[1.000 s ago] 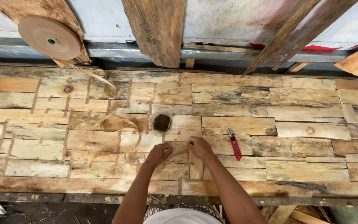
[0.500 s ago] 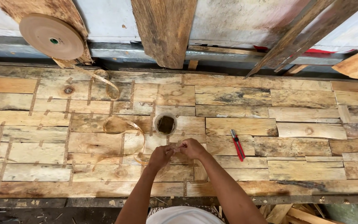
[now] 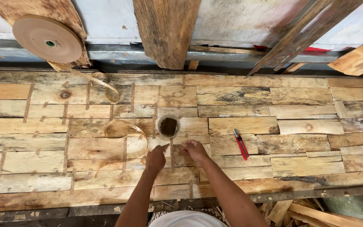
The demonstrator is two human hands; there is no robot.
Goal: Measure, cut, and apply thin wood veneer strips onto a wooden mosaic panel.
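My left hand (image 3: 156, 158) and my right hand (image 3: 195, 151) rest close together on a sheet of wood veneer pieces (image 3: 274, 122), just below a small round cup of dark liquid (image 3: 168, 126). A strip of brown paper tape (image 3: 172, 154) runs down the seam between the hands, and the fingertips of both press on it. The left forefinger points up toward the cup. A loose curl of the same tape (image 3: 124, 128) lies left of the cup and trails back to a big tape roll (image 3: 47, 38) at the upper left.
A red-handled utility knife (image 3: 240, 144) lies right of my right hand. Rough planks (image 3: 167, 29) lean against the wall behind the bench. Wood offcuts (image 3: 303, 210) lie below the bench's front edge at the lower right.
Both hands have shifted slightly up toward the cup and closer along the taped seam. The loose tape curl has shifted a little.
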